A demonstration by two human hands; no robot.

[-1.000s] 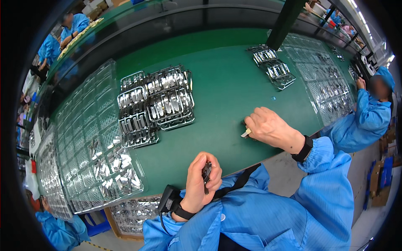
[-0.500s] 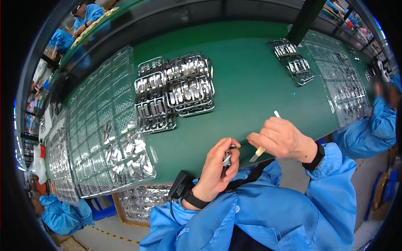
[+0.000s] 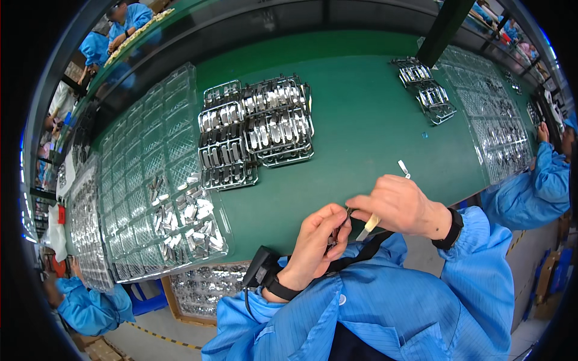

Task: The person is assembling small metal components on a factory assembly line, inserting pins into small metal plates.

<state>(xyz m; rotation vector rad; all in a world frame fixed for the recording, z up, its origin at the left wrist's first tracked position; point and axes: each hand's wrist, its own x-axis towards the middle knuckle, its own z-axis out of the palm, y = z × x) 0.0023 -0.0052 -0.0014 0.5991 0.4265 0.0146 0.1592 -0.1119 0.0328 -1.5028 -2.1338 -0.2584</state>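
Observation:
At the front edge of the green table, my left hand (image 3: 318,236) is closed round small dark and shiny metal parts, mostly hidden by the fingers. The fingertips of my right hand (image 3: 400,207) meet those parts at the left thumb. Tucked in the same right hand is a small knife (image 3: 372,224) with a cream handle, its flat blade pointing down toward my lap. Just beyond the right knuckles, a small silver piece (image 3: 403,166) lies on the table.
Racks (image 3: 259,129) of shiny metal pieces stand ahead, left of centre. Loose silver pieces (image 3: 201,213) fill part of a clear compartment tray (image 3: 135,156) at left. Further racks (image 3: 430,96) and a tray (image 3: 490,114) lie at right, near a post and a co-worker's blue sleeve (image 3: 521,195).
My right hand has moved down and left, so its fingertips now meet the parts in my left hand. More of the silver piece on the table shows. The knife stays in my right hand.

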